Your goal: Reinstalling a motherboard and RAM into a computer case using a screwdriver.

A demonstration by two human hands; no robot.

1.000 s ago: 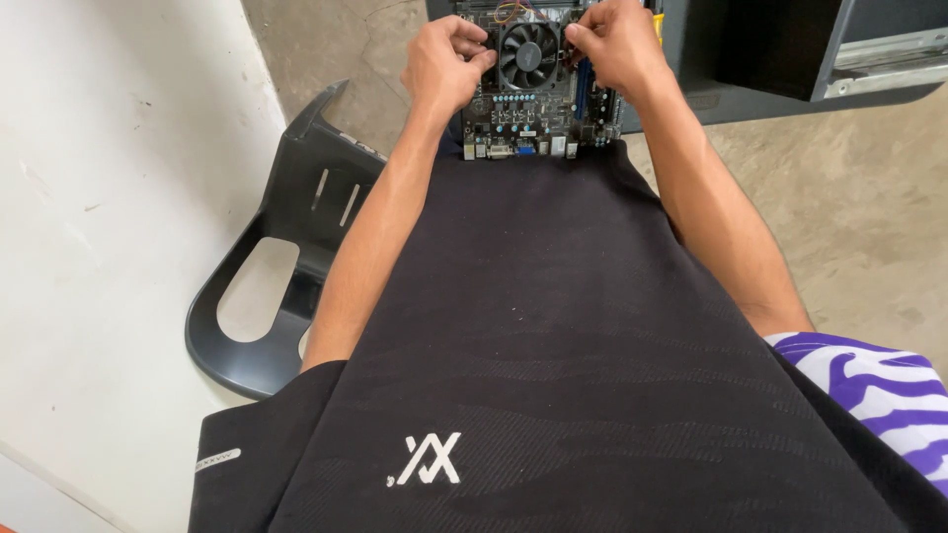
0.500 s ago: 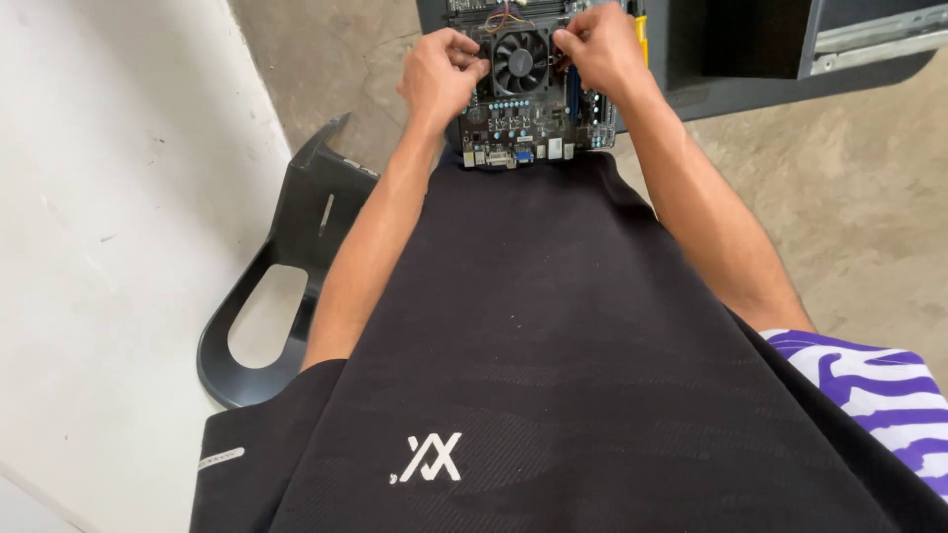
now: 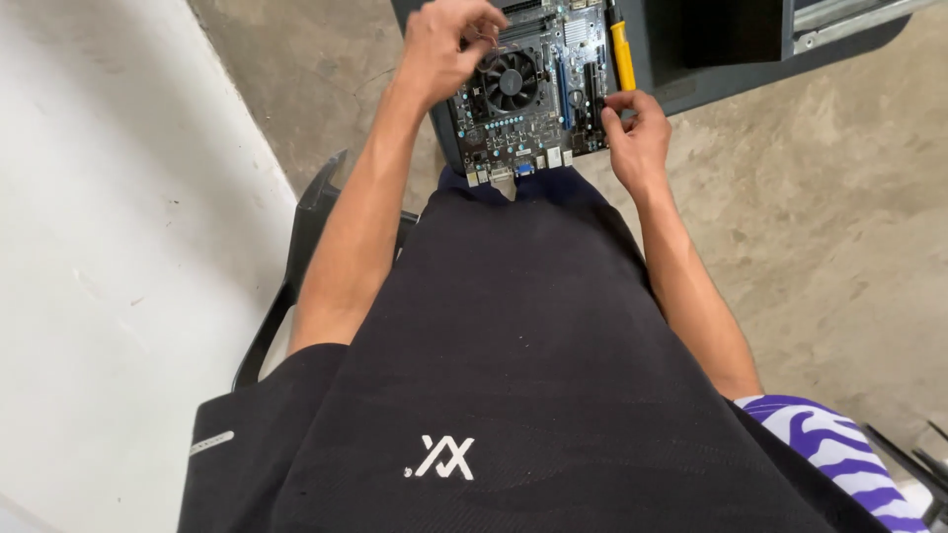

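Board: circuit board on person's lap, 12 o'clock in view.
Left hand: fingers curled, pinching something small above fan.
Right hand: fingertips gripping board's 3 o'clock edge.
Progress: fan seated on board; yellow screwdriver lies unused.

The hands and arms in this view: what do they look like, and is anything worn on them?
Both are bare: the left hand and right hand wear no gloves, rings or watch that I can see. The forearms are uncovered to the elbows. A black short sleeve with a small pale stripe covers the left upper arm; a purple-and-white striped cloth lies by the right elbow.
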